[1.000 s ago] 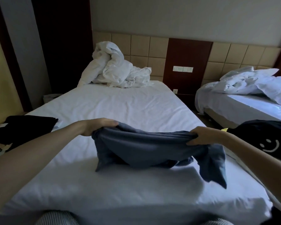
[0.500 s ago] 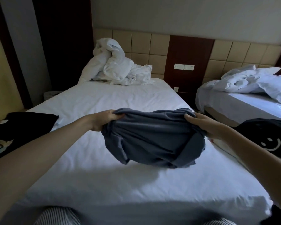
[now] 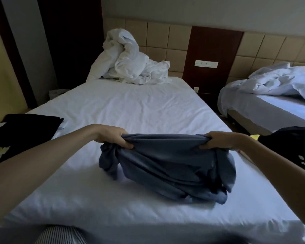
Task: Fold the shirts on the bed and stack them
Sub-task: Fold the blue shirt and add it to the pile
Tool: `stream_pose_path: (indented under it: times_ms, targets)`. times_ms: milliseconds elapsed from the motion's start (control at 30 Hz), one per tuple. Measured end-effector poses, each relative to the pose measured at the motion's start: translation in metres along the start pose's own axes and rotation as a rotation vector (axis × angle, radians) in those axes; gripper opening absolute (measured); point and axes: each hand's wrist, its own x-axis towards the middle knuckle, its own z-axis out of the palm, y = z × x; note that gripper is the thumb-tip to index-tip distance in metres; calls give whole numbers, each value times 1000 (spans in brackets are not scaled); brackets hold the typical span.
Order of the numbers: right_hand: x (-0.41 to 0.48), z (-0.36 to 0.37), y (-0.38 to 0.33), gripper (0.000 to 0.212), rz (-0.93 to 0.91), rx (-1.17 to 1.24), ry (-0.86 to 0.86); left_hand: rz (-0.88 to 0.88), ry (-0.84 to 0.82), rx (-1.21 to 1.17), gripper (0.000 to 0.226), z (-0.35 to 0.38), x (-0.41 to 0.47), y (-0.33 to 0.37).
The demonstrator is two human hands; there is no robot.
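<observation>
A blue shirt (image 3: 167, 166) was held bunched over the near middle of the bed (image 3: 139, 106), its upper edge pulled taut between the 2 hands and its lower folds sagging down to the white sheet. The left hand (image 3: 113, 136) was closed round the gathered cloth at the shirt's left end, with the thumb pressed along the front. The right hand (image 3: 218, 140) was closed in the same way round the right end, fingers curled over the edge. A loose part of the shirt was seen hanging below the left grip.

A black shirt (image 3: 25, 131) was laid flat at the bed's left edge, well apart from the blue one. A black garment with a white smiley face (image 3: 292, 148) was seen at the right edge, just behind the right forearm.

A crumpled white duvet (image 3: 128, 64) was heaped at the head of the bed against a padded tan headboard (image 3: 158, 37). A white switch panel (image 3: 206, 64) was mounted on the dark wood section beside it. A 2nd bed (image 3: 271, 110) with rumpled bedding (image 3: 280, 80) was placed to the right. Striped fabric (image 3: 60, 235) was visible at the bottom of the view.
</observation>
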Motion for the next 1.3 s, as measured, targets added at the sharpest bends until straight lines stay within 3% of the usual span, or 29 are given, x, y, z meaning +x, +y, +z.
stream_pose_path:
  times_ms: [67, 167, 300, 400, 500, 667, 800, 933, 1033, 1100, 1133, 1200, 1267, 1300]
  targets:
    - [14, -12, -1, 15, -8, 23, -29, -57, -56, 83, 17, -13, 7, 1]
    - [51, -30, -7, 16, -9, -403, 100, -88, 42, 281, 32, -40, 27, 2]
    - [101, -66, -27, 39, -104, -666, 515, -72, 538, 565, 26, -100, 51, 10]
    - [114, -100, -56, 27, -76, -800, 876, -27, 871, 622, 31, -143, 48, 36]
    - [119, -133, -94, 17, -191, -888, 1163, 42, 1174, 769, 17, -186, 27, 67]
    - [125, -157, -133, 25, -423, -822, 1385, 277, 1543, 984, 10, -230, 4, 66]
    - [136, -123, -100, 28, -468, -982, 1250, 216, 1499, 1213, 31, -181, 12, 17]
    - [143, -36, -28, 21, -449, -913, 972, 61, 1115, 961, 41, -64, 50, -61]
    - [128, 54, 35, 80, -29, -704, 437, 41, 980, 625, 52, 46, 69, -122]
    - [114, 102, 71, 111, -25, -498, 431, 3, 1073, 264, 53, 76, 66, -136]
    - [112, 114, 82, 110, -68, -404, 509, -3, 1116, 155, 57, 78, 64, -135]
    - [109, 119, 96, 82, -165, -372, 619, 13, 1111, 151, 68, 75, 60, -133]
    - [106, 120, 98, 41, -228, -400, 695, 39, 1110, 217, 62, 78, 58, -131]
    - [104, 124, 96, 39, -238, -405, 743, 44, 1109, 234, 54, 79, 57, -132]
